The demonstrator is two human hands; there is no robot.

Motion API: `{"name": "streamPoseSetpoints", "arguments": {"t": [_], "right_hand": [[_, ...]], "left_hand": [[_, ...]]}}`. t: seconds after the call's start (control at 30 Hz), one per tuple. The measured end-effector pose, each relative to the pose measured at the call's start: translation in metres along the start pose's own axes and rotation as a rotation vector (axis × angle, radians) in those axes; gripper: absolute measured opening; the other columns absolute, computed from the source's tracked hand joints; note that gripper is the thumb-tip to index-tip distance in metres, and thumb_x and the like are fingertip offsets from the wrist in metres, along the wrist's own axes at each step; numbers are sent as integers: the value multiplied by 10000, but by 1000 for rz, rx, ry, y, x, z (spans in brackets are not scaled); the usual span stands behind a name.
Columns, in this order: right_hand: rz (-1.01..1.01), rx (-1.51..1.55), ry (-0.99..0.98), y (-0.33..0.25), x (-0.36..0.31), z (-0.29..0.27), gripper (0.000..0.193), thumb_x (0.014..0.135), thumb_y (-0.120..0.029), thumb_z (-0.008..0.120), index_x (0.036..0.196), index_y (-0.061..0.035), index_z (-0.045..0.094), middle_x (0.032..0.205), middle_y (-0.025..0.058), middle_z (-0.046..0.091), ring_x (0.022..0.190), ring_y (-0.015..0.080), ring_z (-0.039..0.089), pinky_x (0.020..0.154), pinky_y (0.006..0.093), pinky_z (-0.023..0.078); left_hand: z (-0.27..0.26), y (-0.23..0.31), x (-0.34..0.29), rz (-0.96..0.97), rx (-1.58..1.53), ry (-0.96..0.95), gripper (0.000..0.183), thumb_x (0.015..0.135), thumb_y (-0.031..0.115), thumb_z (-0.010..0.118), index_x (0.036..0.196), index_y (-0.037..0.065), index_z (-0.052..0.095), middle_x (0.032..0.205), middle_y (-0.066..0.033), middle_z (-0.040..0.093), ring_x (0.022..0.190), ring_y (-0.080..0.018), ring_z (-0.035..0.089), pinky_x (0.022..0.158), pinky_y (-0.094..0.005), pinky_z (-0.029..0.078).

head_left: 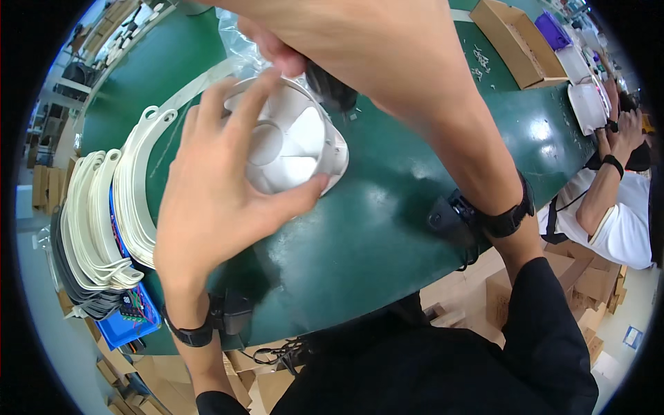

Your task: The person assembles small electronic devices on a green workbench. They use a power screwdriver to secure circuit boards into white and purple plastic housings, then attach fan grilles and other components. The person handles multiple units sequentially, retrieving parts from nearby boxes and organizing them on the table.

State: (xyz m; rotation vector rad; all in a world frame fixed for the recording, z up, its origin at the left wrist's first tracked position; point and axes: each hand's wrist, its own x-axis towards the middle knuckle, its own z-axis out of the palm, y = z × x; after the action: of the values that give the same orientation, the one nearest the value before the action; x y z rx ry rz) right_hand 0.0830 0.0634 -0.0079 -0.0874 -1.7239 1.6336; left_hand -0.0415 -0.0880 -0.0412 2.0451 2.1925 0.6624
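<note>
A white round fan housing (335, 153) with white blades and a round hub lies on the green table in front of me. My left hand (218, 166) spans it, fingers over the far rim and thumb pressed on the near right rim. My right hand (311, 28) reaches across at the top, its fingers closed round a black handheld tool (330, 86) beside the fan's far edge. The tool's tip is hidden, and my right hand is cut off by the upper edge and partly blurred.
Stacked white curved strips with end holes (131, 187) lie left, by a blue tray (143, 321). Clear plastic film (241, 45) lies beyond the fan. An open cardboard box (484, 17) and small loose white pieces (479, 62) lie far right. A co-worker's hand (628, 130) works at right.
</note>
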Motion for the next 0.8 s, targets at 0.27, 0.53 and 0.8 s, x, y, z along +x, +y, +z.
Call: {"name": "streamPoseSetpoints", "arguments": {"t": [0.27, 0.53, 0.8], "right_hand": [[-44, 100, -16, 1, -1, -6, 370, 926, -393, 723, 818, -47, 647, 599, -37, 525, 506, 35, 484, 452, 218, 386], [-96, 155, -39, 5, 3, -3, 349, 937, -369, 711, 817, -46, 651, 611, -43, 530, 531, 26, 480, 468, 218, 381], [-121, 211, -86, 4, 5, -4, 329, 947, -345, 698, 816, -46, 655, 624, -50, 536, 556, 18, 477, 485, 219, 376]], "left_hand": [[8, 14, 0, -168, 105, 53, 841, 711, 276, 817, 1441, 23, 487, 1354, -224, 518, 1194, -387, 569, 1005, -435, 468], [7, 19, 0, -193, 96, 58, 833, 722, 295, 811, 1449, 50, 488, 1361, -236, 514, 1202, -398, 566, 1010, -450, 465], [8, 18, 2, -166, 111, 60, 830, 727, 325, 796, 1437, 26, 488, 1332, -240, 523, 1178, -403, 572, 998, -447, 465]]}}
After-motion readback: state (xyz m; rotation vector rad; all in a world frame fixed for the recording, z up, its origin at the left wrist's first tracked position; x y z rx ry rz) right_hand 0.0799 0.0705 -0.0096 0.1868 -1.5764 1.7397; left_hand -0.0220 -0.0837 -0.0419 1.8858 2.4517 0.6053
